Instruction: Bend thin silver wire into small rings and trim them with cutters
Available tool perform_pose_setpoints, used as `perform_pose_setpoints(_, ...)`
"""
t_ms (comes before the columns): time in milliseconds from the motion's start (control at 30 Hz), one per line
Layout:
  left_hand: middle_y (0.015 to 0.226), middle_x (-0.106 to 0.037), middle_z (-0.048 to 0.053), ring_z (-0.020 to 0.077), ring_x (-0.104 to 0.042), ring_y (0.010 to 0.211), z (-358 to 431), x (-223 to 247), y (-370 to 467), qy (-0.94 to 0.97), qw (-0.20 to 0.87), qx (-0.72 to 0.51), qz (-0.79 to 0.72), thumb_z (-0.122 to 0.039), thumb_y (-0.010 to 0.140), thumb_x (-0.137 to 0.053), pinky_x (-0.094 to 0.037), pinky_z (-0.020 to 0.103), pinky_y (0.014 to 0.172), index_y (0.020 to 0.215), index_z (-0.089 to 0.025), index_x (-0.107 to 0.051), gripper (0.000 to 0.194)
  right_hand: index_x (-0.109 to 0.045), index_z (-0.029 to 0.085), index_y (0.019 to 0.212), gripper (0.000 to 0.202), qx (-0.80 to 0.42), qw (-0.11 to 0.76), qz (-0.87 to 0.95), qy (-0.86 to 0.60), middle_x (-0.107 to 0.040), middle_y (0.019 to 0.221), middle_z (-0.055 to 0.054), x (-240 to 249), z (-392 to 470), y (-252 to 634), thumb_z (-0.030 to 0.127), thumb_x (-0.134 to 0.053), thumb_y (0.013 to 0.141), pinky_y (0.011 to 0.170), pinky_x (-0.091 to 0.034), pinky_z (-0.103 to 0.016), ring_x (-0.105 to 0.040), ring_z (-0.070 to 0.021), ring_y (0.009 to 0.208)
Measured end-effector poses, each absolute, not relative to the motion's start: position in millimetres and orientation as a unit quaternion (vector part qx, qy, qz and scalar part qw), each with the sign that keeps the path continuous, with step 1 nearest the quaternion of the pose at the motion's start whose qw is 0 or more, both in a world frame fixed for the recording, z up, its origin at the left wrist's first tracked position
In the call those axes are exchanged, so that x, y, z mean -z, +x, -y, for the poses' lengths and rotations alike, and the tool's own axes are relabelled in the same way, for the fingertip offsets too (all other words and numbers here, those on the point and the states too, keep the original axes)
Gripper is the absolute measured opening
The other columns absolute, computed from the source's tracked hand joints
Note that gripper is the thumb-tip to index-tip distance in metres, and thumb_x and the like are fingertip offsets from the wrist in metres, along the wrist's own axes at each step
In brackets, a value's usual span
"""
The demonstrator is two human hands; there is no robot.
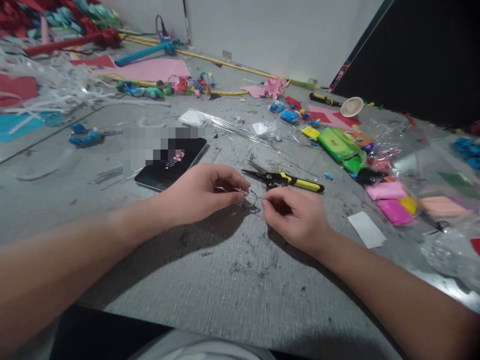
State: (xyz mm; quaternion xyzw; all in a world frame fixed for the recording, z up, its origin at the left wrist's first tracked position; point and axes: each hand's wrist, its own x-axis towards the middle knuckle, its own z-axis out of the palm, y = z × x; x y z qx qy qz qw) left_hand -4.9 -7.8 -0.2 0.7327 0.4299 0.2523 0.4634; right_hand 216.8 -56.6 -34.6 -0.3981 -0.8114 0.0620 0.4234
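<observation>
Between the left fingers [229,200] — near their tips — lies thin wire [243,191].

I see a makeshift craft workspace: the grey, streaked worktop [225,295] carries a black-and-yellow hand tool [305,184], a glossy green plastic packet [337,142], flat pink paper [150,69] and tangled translucent strips [63,82].

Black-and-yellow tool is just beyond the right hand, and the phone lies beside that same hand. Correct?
Not quite: the head view shows the phone beside the left hand. The black-and-yellow tool is indeed just beyond the right hand.
</observation>
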Motion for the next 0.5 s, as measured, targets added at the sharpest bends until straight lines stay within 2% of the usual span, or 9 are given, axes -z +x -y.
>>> perform_pose_setpoints(133, 0.085, -0.080, 0.005, 0.0164, -0.071, 0.075, 10.5, -3.4, -2.7, 0.720, 0.476, -0.253, -0.436, -0.029, 0.082, -0.074, -0.054, 0.026, 0.067, 0.096, -0.017, -0.079, 0.019, -0.065, 0.020, 0.084, 0.007, -0.062, 0.435, 0.805, -0.399, -0.064, 0.065, 0.004, 33.2, 57.6, 215.6, 0.013, -0.064, 0.087, 0.055, -0.045, -0.022, -0.057, -0.0097, 0.056)
perform_pose_setpoints(233, 0.086, -0.081, 0.004, 0.0169, -0.072, 0.078, 11.8, -5.0, -1.5, 0.712, 0.480, -0.260, -0.442, -0.028, 0.081, -0.075, -0.055, 0.027, 0.070, 0.095, -0.018, -0.080, 0.018, -0.065, 0.021, 0.084, 0.008, -0.082, 0.445, 0.792, -0.410, -0.064, 0.065, 0.004, 32.8, 59.0, 214.3, 0.014, -0.064, 0.086, 0.056, -0.046, -0.023, -0.057, -0.0102, 0.056)
perform_pose_setpoints(500, 0.083, -0.080, 0.002, 0.0152, -0.072, 0.075, 11.5, -4.6, -1.0, 0.685, 0.514, -0.292, -0.426, -0.022, 0.079, -0.077, -0.056, 0.025, 0.070, 0.091, -0.020, -0.080, 0.012, -0.066, 0.019, 0.086, 0.008, -0.181, 0.446, 0.756, -0.443, -0.068, 0.074, 0.002, 35.9, 58.0, 211.1, 0.023, -0.066, 0.093, 0.059, -0.047, -0.025, -0.061, -0.0116, 0.064)
